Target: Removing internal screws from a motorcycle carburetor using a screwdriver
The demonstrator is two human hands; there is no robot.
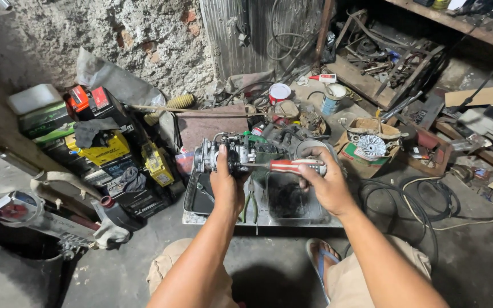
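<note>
- The left hand (226, 185) grips a grey metal carburettor (223, 154), fingers wrapped round its body and thumb pressed up its near face; it is held above the far edge of a metal tray (258, 218) on the floor.
- The right hand (326, 182) closes its fingers round the red-and-white handle of a screwdriver (286, 166), whose shaft points left into the carburettor.
- At far left stands a stack of box-shaped batteries (95, 122): black cases with red tops, a yellow label on one, and a smaller yellow block (156, 162) to the right.
- A red-and-white round tin (279, 93) stands at the far middle, with a pale blue can (332, 98) just right of it.
- An open cardboard box (369, 142) to the right holds a silver finned metal part.
- The tray's compartments hold black oily residue and green-handled pliers (249, 206).
</note>
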